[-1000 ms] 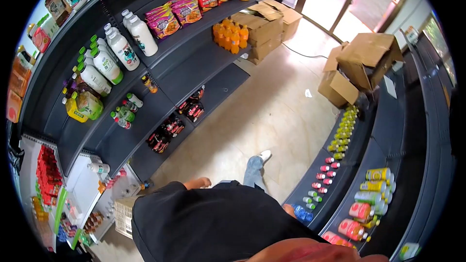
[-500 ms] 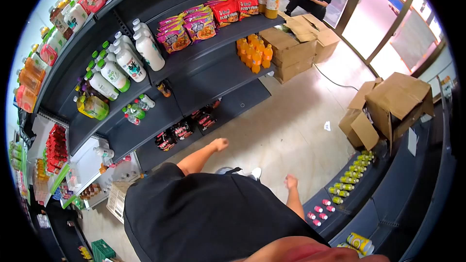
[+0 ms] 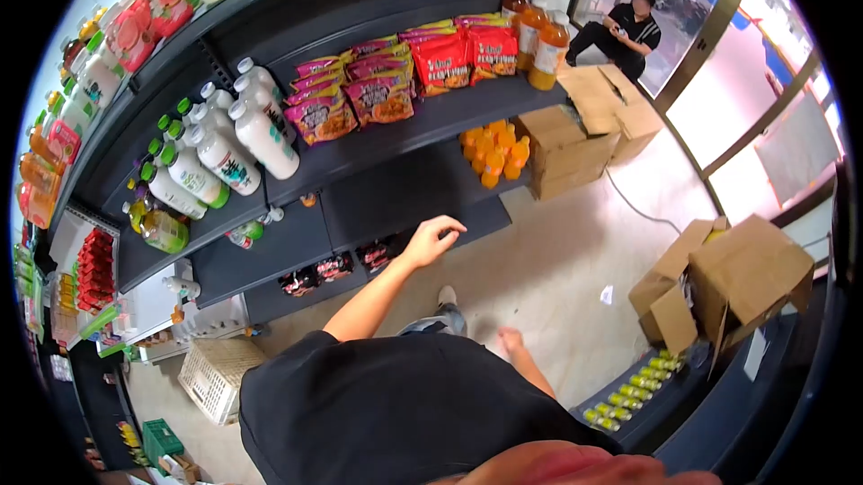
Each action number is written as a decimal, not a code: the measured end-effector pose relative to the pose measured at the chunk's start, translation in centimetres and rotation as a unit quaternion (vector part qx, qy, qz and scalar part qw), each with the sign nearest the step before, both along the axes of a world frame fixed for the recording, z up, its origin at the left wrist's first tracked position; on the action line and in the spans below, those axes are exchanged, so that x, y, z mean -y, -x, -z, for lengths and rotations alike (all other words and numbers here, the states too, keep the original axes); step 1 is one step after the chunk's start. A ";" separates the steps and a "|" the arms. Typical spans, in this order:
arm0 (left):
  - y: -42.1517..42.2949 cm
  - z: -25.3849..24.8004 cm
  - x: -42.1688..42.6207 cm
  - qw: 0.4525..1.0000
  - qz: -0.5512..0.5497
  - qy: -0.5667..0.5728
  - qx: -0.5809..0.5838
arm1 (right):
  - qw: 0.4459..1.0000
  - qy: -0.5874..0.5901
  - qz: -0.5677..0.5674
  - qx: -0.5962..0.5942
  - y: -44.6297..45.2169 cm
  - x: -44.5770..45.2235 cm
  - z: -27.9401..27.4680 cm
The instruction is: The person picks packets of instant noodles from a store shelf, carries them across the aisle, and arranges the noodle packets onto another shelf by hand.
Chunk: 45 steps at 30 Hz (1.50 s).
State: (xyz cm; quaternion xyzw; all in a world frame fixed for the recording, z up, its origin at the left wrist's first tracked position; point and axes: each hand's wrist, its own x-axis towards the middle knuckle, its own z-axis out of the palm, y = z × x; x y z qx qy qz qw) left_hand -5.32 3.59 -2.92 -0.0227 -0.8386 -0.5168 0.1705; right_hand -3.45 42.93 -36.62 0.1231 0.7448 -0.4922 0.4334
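My left hand (image 3: 437, 240) reaches out in front of the lower shelf (image 3: 387, 193), its fingers loosely curled with a gap at the thumb. Nothing shows in it. Red and purple noodle packets (image 3: 382, 94) stand on the shelf above, beside large white bottles (image 3: 262, 139). Orange drink bottles (image 3: 493, 152) are on the lower shelf, beyond my left hand. Lower to the right, my right hand (image 3: 512, 341) hangs over the floor near my legs, touching no goods. Motion blur and its small size hide how its fingers are held.
Cardboard boxes (image 3: 562, 148) stand at the shelf's far end, and an open carton (image 3: 746, 260) is at the right above green-yellow bottles (image 3: 634, 391). A person (image 3: 629, 31) sits by the glass door. A cream crate (image 3: 216, 377) stands on the floor at left; a cable (image 3: 638, 206) crosses the floor.
My left hand has risen forward toward the shelves, its fingers less tightly curled. My right hand has shifted left. The view has moved closer to the shelving, with one foot farther forward.
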 end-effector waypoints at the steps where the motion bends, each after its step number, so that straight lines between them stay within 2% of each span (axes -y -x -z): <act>1: 2.0 -1.4 1.3 0.999 -0.019 -0.009 -0.027 | 0.999 -0.021 -0.047 0.008 0.5 1.2 0.3; 3: 6.3 -3.9 4.1 0.993 -0.071 -0.009 -0.096 | 0.988 0.026 -0.151 0.011 2.9 3.6 0.5; 6: 12.0 -5.8 8.0 0.975 -0.167 0.017 -0.147 | 0.937 -0.056 -0.284 -0.195 7.5 8.0 -7.0; 7: 13.7 -5.6 9.2 0.972 -0.180 0.008 -0.154 | 0.911 -0.037 -0.295 -0.285 9.3 9.1 -8.9; 8: 15.6 -5.5 10.2 0.968 -0.191 0.000 -0.163 | 0.934 0.023 -0.239 -0.266 11.5 10.4 -10.0; 10: 18.5 -5.3 11.4 0.958 -0.230 0.055 -0.164 | 0.958 0.138 -0.120 -0.222 15.6 12.7 -11.7; 12: 20.0 -5.1 11.6 0.953 -0.252 0.071 -0.150 | 0.941 0.174 -0.074 -0.280 19.0 15.3 -16.6; 14: 21.3 -5.6 12.0 0.955 -0.261 0.052 -0.131 | 0.915 0.273 -0.019 -0.297 22.1 18.1 -20.0; 16: 23.3 -5.2 13.2 0.954 -0.283 0.031 -0.096 | 0.905 0.224 -0.015 -0.361 24.4 21.0 -25.7; 18: 24.5 -4.5 13.7 0.950 -0.307 0.000 -0.066 | 0.798 0.170 -0.062 -0.575 27.0 23.9 -31.9; 20: 25.1 -4.9 13.7 0.944 -0.327 0.012 -0.047 | 0.733 0.225 -0.062 -0.639 30.1 27.2 -36.4; 22: 25.4 -5.0 13.3 0.934 -0.351 0.054 -0.034 | 0.669 0.220 -0.102 -0.703 33.7 29.8 -40.2; 23: 25.6 -5.0 13.4 0.934 -0.351 0.061 -0.028 | 0.654 0.229 -0.109 -0.713 35.7 31.3 -41.4; 24: 25.5 -4.9 13.3 0.934 -0.350 0.068 -0.019 | 0.641 0.238 -0.117 -0.721 37.2 32.6 -42.3; 27: 25.3 -5.3 13.0 0.933 -0.356 0.047 -0.002 | 0.701 0.249 -0.144 -0.653 40.4 36.0 -43.8; 30: 25.1 -5.6 13.2 0.926 -0.374 0.058 -0.004 | 0.716 0.260 -0.165 -0.627 42.0 38.7 -43.8; 35: 26.1 -5.6 12.5 0.904 -0.408 0.122 0.042 | 0.745 0.241 -0.180 -0.596 43.7 41.1 -39.9; 39: 26.3 -6.0 12.1 0.894 -0.426 0.120 0.073 | 0.718 0.190 -0.196 -0.640 43.1 41.2 -40.0; 45: 26.4 -6.0 12.0 0.884 -0.440 0.156 0.028 | 0.719 0.169 -0.220 -0.638 43.0 41.5 -40.1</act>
